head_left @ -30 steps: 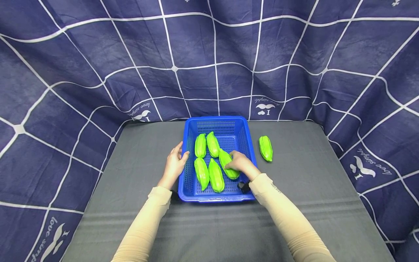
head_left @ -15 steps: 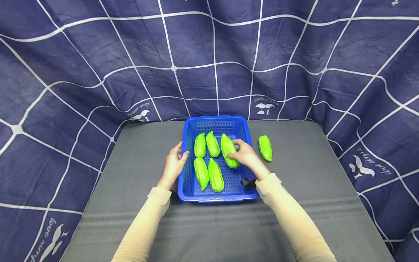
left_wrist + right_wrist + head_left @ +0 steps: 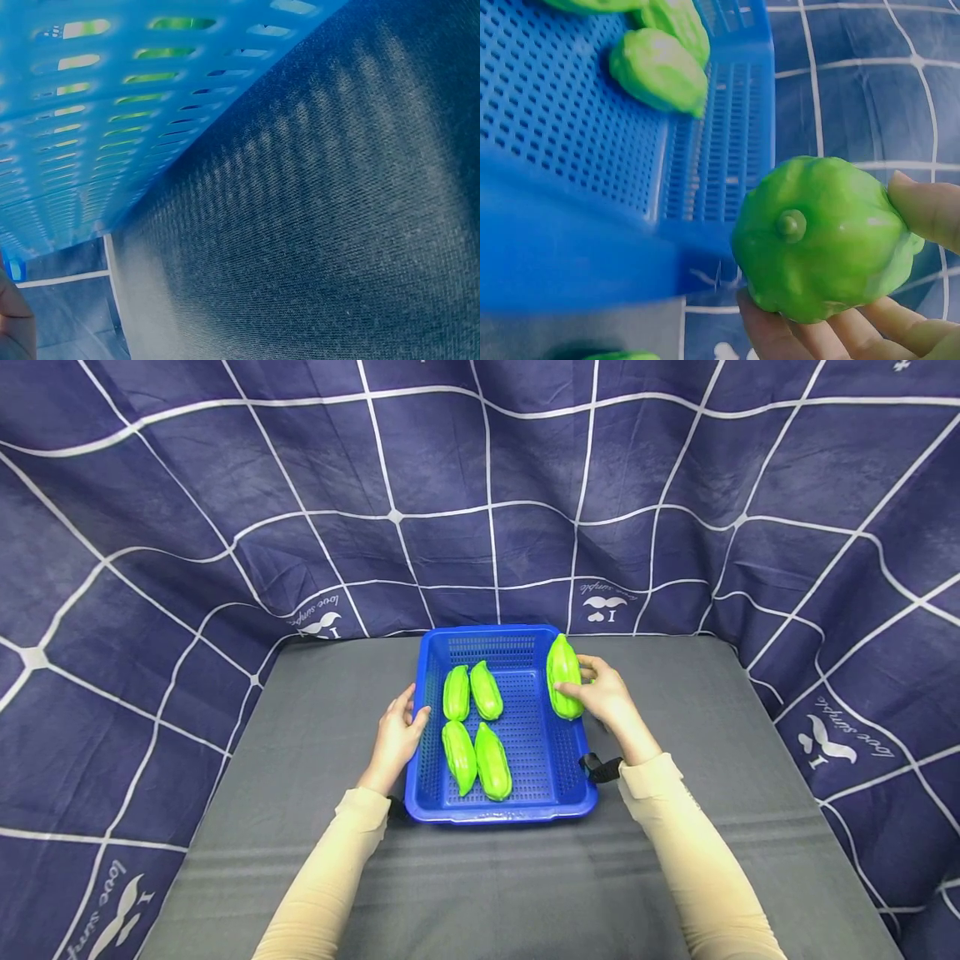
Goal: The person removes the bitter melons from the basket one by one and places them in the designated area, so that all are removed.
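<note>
My right hand (image 3: pixel 606 693) holds a bright green, ridged bitter melon (image 3: pixel 564 678), thumb on one side and fingers on the other. This melon is above the right rim of the blue plastic basket (image 3: pixel 501 816); its stem end faces the camera in the right wrist view. Several similar melons (image 3: pixel 492 764) lie in the left half of the basket. Along the basket's left side rests my left hand (image 3: pixel 397 733), fingers extended and thumb by the rim. Only a bit of that hand (image 3: pixel 13 319) shows in the left wrist view.
A further green melon (image 3: pixel 622 356) lies on the grey tabletop (image 3: pixel 705 727) right of the basket, hidden behind my right hand in the head view. A dark blue curtain (image 3: pixel 450 552) with white lines stands behind and at both sides.
My right hand has lifted a melon from the basket's right part and carried it back and rightward to above the right rim. The left hand stays by the left side.
</note>
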`<action>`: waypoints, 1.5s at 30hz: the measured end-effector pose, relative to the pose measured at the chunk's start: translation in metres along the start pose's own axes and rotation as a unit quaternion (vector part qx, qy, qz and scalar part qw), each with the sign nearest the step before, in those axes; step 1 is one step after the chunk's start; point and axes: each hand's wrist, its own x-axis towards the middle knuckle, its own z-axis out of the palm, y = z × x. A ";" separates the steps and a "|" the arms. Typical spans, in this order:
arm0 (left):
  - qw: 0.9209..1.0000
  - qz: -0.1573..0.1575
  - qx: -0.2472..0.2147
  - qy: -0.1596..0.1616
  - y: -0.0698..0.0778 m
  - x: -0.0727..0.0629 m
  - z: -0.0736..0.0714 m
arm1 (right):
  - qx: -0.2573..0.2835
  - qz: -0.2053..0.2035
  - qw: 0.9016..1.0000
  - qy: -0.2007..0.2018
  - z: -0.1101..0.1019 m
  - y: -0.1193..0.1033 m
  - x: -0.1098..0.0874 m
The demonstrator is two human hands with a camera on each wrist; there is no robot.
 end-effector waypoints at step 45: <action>1.000 0.012 -0.004 0.008 -0.003 0.000 -0.001 | -0.099 0.087 0.976 0.176 -0.046 0.121 0.029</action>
